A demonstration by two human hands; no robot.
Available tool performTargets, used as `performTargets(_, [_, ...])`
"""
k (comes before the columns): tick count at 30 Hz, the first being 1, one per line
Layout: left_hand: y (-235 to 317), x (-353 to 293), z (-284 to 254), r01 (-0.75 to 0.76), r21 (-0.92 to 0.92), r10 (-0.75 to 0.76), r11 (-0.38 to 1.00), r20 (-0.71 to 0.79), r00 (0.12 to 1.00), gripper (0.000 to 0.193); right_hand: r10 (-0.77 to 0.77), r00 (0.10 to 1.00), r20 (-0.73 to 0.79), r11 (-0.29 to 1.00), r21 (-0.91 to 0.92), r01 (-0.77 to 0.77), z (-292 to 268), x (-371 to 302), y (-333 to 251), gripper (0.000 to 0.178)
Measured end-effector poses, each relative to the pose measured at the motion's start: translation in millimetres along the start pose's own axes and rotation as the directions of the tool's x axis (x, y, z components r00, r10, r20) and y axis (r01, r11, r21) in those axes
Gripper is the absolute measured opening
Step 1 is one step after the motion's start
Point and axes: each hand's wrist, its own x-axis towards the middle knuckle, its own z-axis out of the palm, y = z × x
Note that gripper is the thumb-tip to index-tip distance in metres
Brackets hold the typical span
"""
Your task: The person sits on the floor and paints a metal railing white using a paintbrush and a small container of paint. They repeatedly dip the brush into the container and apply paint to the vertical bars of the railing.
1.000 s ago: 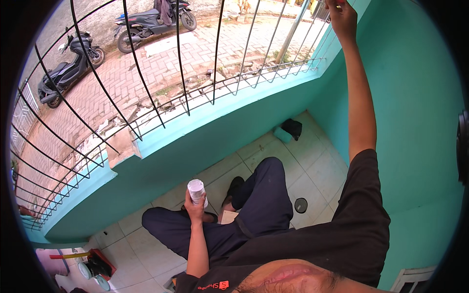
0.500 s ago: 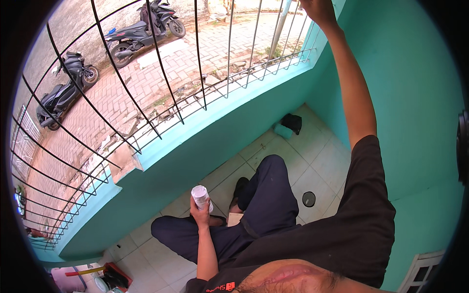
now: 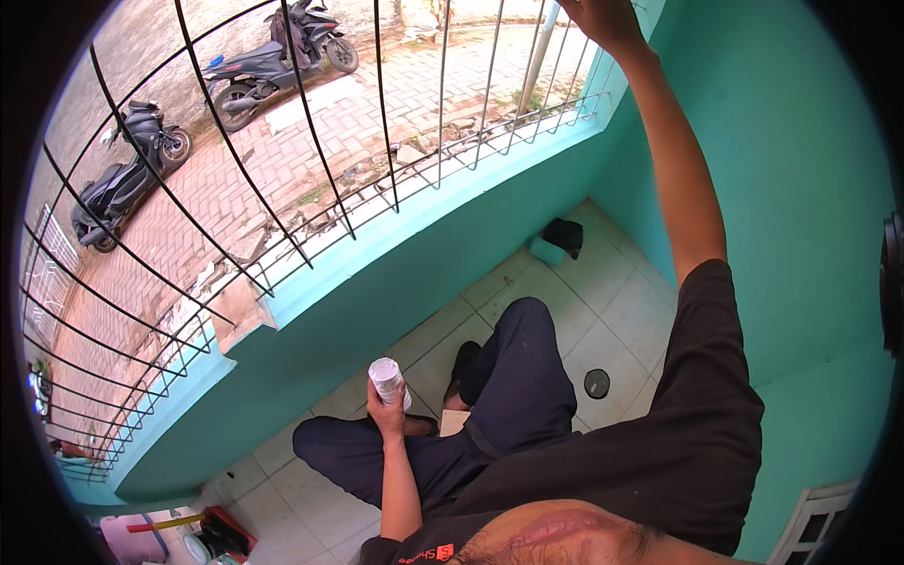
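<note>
My left hand (image 3: 387,417) is wrapped round an upright white cylinder (image 3: 384,372) with a pale, slightly uneven top, whose exact kind I cannot make out. It is held above my lap, beside my bent knee. My right arm reaches far up, and my right hand (image 3: 607,24) is at the upper edge of the picture, near the corner of the barred window. Its fingertips are cut off there, so whether it touches or holds anything is hidden. A small flat tan piece (image 3: 454,421) lies between my legs.
Black window bars (image 3: 383,104) rise from the light turquoise sill (image 3: 452,193). On the tiled floor (image 3: 603,325) are a dark round object (image 3: 597,383) and a black and turquoise bundle (image 3: 563,239). A pink bucket (image 3: 127,539) and a red dustpan (image 3: 226,527) stand at lower left. Motorbikes (image 3: 273,75) are parked outside.
My right hand has shifted a little left and down at the upper edge, showing more of it. The left hand and the white cylinder have stayed almost still.
</note>
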Motion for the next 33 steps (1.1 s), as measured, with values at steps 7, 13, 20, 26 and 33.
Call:
performTargets(7, [7,1,5,0.024,0.000,-0.024,1.000,0.025,0.999,0.056,-0.034,0.999,-0.009,0.999,-0.002,0.034,-27,-4,-7,0.017])
performTargets(13, [8,1,0,0.019,0.010,-0.019,1.000,0.021,1.000,0.055,-0.023,0.985,0.168,0.999,0.040,0.017,-11,-5,-8,0.018])
performTargets(20, [4,1,4,-0.005,0.011,0.005,1.000,-0.004,1.000,0.058,0.027,1.000,-0.013,0.997,-0.074,-0.028,-24,-13,-1,0.017])
performTargets(26, [-1,4,3,0.002,0.035,-0.002,0.999,0.026,1.000,0.058,0.769,0.635,-0.073,0.495,0.697,-0.519,23,-25,-3,0.029])
performTargets(33, [1,1,2,-0.009,-0.015,0.009,1.000,-0.002,1.000,0.057,0.920,0.132,0.369,-0.267,0.836,-0.479,39,-40,-14,0.029])
